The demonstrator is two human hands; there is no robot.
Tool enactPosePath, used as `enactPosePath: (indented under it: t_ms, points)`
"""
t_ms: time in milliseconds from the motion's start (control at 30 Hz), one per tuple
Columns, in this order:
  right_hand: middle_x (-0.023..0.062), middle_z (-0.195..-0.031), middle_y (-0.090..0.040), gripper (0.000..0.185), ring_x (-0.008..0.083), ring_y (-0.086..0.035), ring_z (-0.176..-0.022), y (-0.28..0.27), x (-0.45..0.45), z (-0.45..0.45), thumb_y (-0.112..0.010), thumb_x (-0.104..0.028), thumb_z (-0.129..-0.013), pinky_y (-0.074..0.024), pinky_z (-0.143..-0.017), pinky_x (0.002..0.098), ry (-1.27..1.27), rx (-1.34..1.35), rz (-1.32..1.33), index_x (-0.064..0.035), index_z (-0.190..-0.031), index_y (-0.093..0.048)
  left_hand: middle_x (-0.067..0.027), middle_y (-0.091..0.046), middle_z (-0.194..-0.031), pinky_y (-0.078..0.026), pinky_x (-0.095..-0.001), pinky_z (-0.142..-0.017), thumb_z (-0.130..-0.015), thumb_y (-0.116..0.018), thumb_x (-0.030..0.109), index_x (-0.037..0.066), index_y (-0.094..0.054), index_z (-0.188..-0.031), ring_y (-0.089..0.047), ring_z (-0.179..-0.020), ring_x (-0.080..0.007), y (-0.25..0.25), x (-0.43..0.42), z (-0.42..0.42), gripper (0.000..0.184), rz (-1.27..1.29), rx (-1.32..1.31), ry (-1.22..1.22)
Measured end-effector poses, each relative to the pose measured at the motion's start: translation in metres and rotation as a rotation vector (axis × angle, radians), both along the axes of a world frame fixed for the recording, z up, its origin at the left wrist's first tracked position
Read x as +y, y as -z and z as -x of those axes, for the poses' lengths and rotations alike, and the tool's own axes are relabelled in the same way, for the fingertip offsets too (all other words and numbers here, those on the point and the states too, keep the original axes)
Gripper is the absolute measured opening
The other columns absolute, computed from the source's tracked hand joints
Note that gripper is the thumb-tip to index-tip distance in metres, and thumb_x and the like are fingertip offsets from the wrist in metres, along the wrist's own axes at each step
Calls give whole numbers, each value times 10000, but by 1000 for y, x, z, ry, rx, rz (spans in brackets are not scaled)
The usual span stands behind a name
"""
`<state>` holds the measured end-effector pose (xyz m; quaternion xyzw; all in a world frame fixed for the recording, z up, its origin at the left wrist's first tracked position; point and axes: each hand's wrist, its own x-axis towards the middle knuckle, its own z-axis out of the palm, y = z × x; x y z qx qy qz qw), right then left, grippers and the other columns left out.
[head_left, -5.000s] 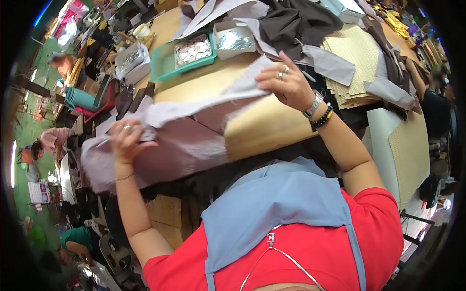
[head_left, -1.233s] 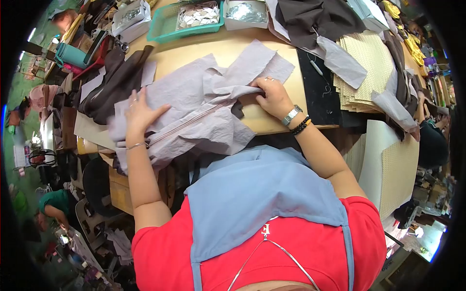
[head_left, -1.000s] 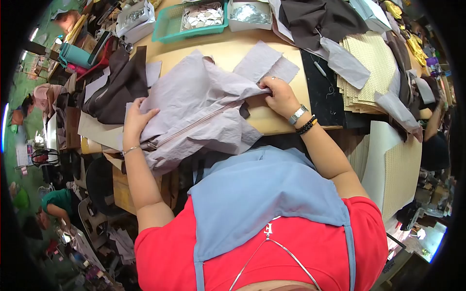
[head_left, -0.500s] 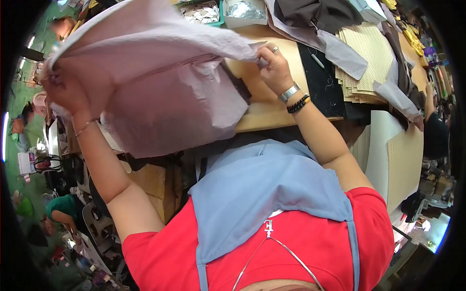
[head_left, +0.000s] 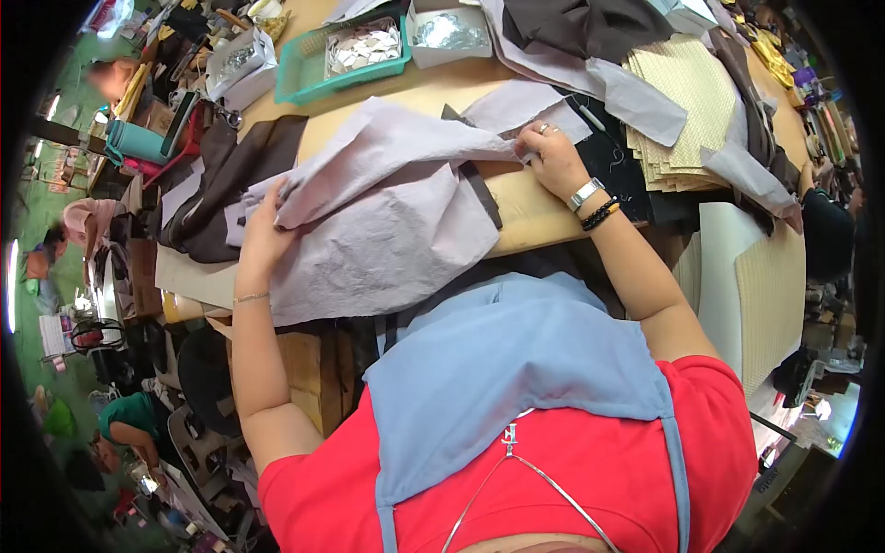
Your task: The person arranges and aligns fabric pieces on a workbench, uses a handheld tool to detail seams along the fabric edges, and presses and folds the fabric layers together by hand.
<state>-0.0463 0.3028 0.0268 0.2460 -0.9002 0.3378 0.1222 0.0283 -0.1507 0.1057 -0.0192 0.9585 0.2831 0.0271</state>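
A large, creased piece of pale lilac fabric lies partly folded over itself on the wooden table and hangs past the near edge. My left hand grips its left side, with the fingertips partly hidden by the folds. At the opposite side, my right hand pinches a corner of the same fabric between thumb and fingers. A dark strip shows from beneath the fabric, just left of my right hand. Another pale piece of cloth lies flat behind it.
Behind the fabric stand a teal tray of small pale pieces and a white box with shiny clear items. Dark brown cloth is at left. On the right are a black mat and stacked yellowish sheets. Other people work nearby.
The raised fabric has come down onto the table, uncovering the teal tray and the dark cloth. My left hand has moved right and down; my right hand has shifted slightly right and down.
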Motion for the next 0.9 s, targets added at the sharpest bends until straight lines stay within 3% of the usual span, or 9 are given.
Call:
enactPosePath:
  t_ms: [200, 367, 433, 467, 533, 567, 667, 800, 900]
  points:
    - [127, -895, -645, 267, 345, -596, -912, 2, -31, 15, -503, 104, -718, -484, -813, 401, -3, -36, 98, -78, -851, -647, -209, -639, -1017, -490, -395, -872, -720, -532, -129, 17, -639, -1070, -620, -992, -378, -16, -44, 47, 395, 318, 488, 21]
    - [140, -914, -645, 280, 353, -593, -922, -12, -75, 21, -475, 114, -743, -475, -847, 414, -96, -4, 319, -75, -858, -647, -127, -601, -917, -471, -416, -837, -793, -695, 64, 43, -622, -962, -575, -921, -328, -93, -45, 48, 185, 483, 1242, -12]
    - [140, -911, -645, 272, 347, -593, -910, -2, -66, 27, -484, 107, -748, -478, -831, 405, -90, 50, 230, -76, -857, -652, -131, -613, -956, -468, -427, -845, -806, -695, 80, 61, -651, -1044, -577, -957, -334, -80, -52, 31, 243, 624, 1248, 114]
    - [140, -910, -645, 268, 344, -593, -904, 3, -58, 30, -489, 104, -750, -480, -824, 400, -84, 80, 188, -77, -857, -655, -132, -626, -1005, -465, -431, -873, -805, -691, 95, 71, -656, -1094, -575, -1009, -335, -60, -66, 22, 292, 163, 830, -3]
    - [132, -901, -645, 242, 325, -598, -891, 5, -36, 23, -511, 91, -758, -477, -826, 399, -27, -13, 97, -78, -845, -659, -133, -634, -1115, -451, -431, -940, -811, -662, 127, 73, -653, -1175, -562, -1108, -333, 17, -120, 4, 368, 203, 436, 116]
    - [126, -905, -645, 234, 318, -600, -890, 7, -29, 20, -516, 90, -761, -473, -837, 404, -1, -101, 54, -77, -840, -659, -133, -629, -1178, -440, -428, -978, -818, -636, 144, 65, -647, -1206, -552, -1155, -330, 47, -143, -4, 397, 677, 470, 347]
    - [111, -995, -641, 159, 297, -612, -928, 10, -20, 13, -558, 22, -783, -475, -870, 401, -64, -20, 88, -84, -847, -657, -156, -584, -1289, -396, -419, -1048, -838, -565, 188, 21, -634, -1211, -536, -1197, -327, 30, -103, -41, 415, 518, 328, 289]
    - [85, -1170, -607, 130, 288, -621, -1019, -16, -26, 8, -642, -139, -805, -501, -888, 393, -127, 253, -156, -93, -926, -655, -192, -559, -1308, -367, -430, -1070, -893, -482, 220, -3, -629, -1207, -518, -1229, -319, -3, -75, -9, 413, 1, 744, 95]
    - [94, -1176, -607, 178, 312, -626, -991, -29, -46, 50, -650, -173, -842, -506, -881, 413, -85, 207, 114, -107, -1007, -645, -171, -604, -1255, -385, -422, -1053, -935, -516, 214, 12, -635, -1195, -542, -1208, -303, -22, 2, 27, 350, -96, 724, 129]
